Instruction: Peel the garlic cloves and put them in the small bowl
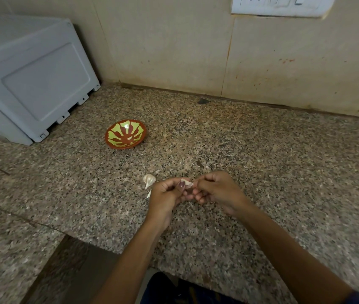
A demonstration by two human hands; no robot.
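Two hands on one garlic clove (186,182), pinched between them just above the counter (262,163).

My left hand (167,195) grips its near end, my right hand (214,189) pinches the papery skin on the other; long axis runs roughly left-right. Small bowl (125,134) lies forward-left, nearer my left hand, nothing in it yet. Another unpeeled clove (149,180) sits just beside my left knuckles.

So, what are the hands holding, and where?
Both hands pinch one garlic clove: left hand at its left end, right hand at its right end.
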